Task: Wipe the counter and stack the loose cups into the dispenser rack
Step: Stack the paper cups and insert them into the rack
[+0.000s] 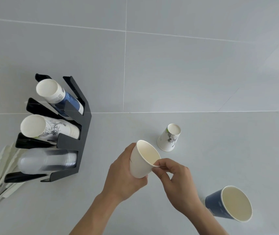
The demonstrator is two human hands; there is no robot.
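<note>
My left hand (123, 173) is wrapped around a white paper cup (141, 162), held above the counter with its mouth tilted up and to the right. My right hand (174, 178) pinches that cup's rim between thumb and fingers. A second white cup with a dark sketch print (168, 138) stands upside down on the counter just beyond. A dark blue cup (232, 203) stands upright at the lower right. The black dispenser rack (82, 133) on the left holds three lying stacks: blue cups (59, 97) on top, printed white cups (48, 127) in the middle, clear plastic cups (47, 161) at the bottom.
The pale grey counter (220, 150) meets a grey tiled wall (169, 65) behind. A bundle of paper-wrapped straws or utensils (1, 178) lies at the far left beside the rack.
</note>
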